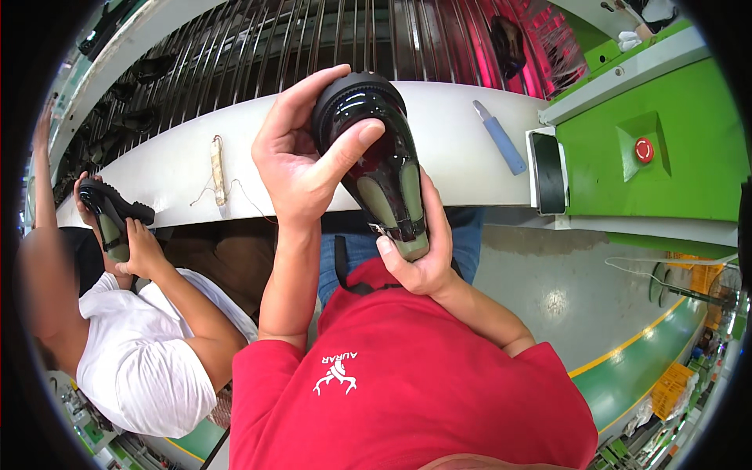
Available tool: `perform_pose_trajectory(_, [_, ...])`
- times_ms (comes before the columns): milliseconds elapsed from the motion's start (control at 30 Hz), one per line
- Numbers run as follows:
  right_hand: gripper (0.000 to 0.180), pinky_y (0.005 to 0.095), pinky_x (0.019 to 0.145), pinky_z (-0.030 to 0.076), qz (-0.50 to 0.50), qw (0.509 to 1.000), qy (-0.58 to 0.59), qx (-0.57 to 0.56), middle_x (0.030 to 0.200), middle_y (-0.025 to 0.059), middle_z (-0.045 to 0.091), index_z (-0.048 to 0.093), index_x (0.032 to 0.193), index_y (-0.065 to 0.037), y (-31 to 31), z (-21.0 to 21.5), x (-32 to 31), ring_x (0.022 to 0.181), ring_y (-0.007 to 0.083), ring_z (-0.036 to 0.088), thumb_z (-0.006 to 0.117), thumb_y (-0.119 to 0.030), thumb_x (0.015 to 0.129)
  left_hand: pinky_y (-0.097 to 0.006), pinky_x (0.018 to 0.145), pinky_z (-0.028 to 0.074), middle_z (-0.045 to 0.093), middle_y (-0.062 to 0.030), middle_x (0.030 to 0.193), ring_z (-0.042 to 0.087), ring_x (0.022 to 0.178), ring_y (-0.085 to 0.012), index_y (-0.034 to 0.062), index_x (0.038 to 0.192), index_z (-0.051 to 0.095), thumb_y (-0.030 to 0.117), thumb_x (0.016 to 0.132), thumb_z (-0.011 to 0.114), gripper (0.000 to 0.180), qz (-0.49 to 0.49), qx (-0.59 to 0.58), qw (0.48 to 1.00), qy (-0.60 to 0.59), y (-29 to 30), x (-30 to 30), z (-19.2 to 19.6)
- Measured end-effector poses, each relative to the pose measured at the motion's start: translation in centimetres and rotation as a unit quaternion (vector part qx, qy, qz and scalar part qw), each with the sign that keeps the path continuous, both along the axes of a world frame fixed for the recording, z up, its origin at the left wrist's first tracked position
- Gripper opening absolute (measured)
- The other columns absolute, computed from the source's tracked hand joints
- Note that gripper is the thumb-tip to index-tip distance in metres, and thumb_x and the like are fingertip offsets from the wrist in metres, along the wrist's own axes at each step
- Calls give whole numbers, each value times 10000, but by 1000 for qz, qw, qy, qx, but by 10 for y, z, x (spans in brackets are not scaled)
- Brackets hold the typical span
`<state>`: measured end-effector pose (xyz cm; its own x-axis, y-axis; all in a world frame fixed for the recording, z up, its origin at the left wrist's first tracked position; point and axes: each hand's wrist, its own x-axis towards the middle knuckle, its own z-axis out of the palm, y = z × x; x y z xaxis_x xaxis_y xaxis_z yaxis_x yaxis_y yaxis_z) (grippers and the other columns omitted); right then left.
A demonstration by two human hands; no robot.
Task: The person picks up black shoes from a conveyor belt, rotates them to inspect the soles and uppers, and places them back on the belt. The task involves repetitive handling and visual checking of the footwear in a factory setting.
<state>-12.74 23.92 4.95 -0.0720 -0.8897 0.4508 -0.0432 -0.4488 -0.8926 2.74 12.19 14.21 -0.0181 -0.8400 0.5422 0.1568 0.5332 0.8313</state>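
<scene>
White worktop (454, 141) stretches behind the glossy black shoe (397, 147), which your left hand (301, 172) grips by its far end and your right hand (431, 265) by its near end.

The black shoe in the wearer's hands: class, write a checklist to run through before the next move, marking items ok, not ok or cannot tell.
1. Black shoe held in both hands: ok, left hand at the toe, right hand at the strap end.
2. Buckle fastened: cannot tell, too small.
3. Underside of the sole visible: not ok, it faces away.
4. Blue-handled tool clear of both hands: ok, on the white table.
5. Co-worker's hands clear: ok, holding another shoe.
</scene>
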Motion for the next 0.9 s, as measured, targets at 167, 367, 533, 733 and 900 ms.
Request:
perform_pose_trajectory(167, [958,434,1097,508,-8,1000,1,-5,1421,284,559,329,1643,158,5,3,-2,1268,364,632,772,-137,848,-336,1002,608,776,-179,1237,769,1105,-219,-81,1371,681,34,823,962,627,-11,0,1000,1,7,-1,1])
perform_pose_trajectory(367, [963,457,1057,531,-29,999,10,-39,1396,302,566,339,1623,171,13,1,-6,1220,390,641,779,-134,823,-353,1010,611,748,-200,1284,759,1144,-244,-83,1376,651,43,807,975,667,-29,-54,998,-6,17,-7,13])
perform_pose_trajectory(533, [970,461,1031,542,-40,995,51,-71,1361,302,581,351,1612,166,12,4,-12,1189,396,649,791,-139,804,-383,1024,621,752,-268,1289,762,1163,-282,-74,1353,615,44,802,978,670,-64,-47,996,30,22,-15,24])
perform_pose_trajectory(733, [961,458,1040,541,-44,995,51,-70,1382,306,581,357,1612,161,13,5,-11,1211,396,650,788,-133,806,-388,1035,621,759,-280,1280,765,1181,-294,-69,1337,605,18,802,968,652,-73,-22,996,36,25,-14,28])
perform_pose_trajectory(900, [951,446,1038,551,-34,996,59,-58,1393,308,581,367,1617,161,12,14,-12,1217,398,661,794,-111,812,-380,1037,619,768,-266,1263,772,1163,-281,-68,1321,615,-22,818,941,601,-73,-10,997,30,27,-7,31])
